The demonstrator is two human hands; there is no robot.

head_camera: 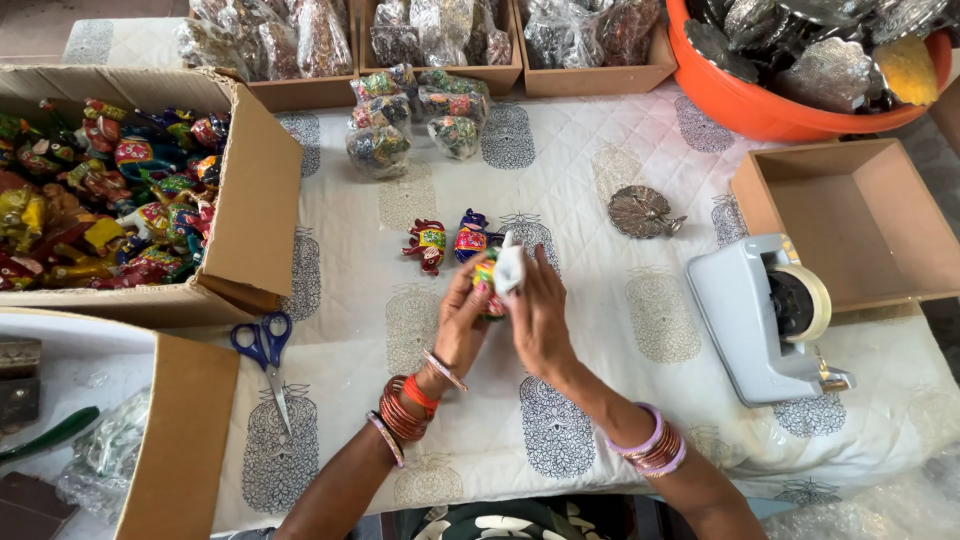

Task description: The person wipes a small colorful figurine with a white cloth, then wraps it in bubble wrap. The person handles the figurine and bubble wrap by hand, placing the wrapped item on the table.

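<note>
Over the middle of the white printed cloth (pixel 600 300), my left hand (pixel 463 325) and my right hand (pixel 540 318) together hold a small painted elephant figure (pixel 487 277) with a piece of white wrapping (pixel 508 266) against it. Both hands have their fingers closed round this figure. Just beyond my hands, two more painted elephant figures, a red one (pixel 427 243) and a blue one (pixel 470 237), stand side by side on the cloth. Bangles ring both wrists.
A cardboard box (pixel 255 200) full of painted figures sits at left, blue-handled scissors (pixel 265 350) near it. A grey tape dispenser (pixel 765 315), an open box (pixel 860 215), a metal peacock piece (pixel 640 212), bagged figures (pixel 410 120) and an orange tub (pixel 770 105) lie around.
</note>
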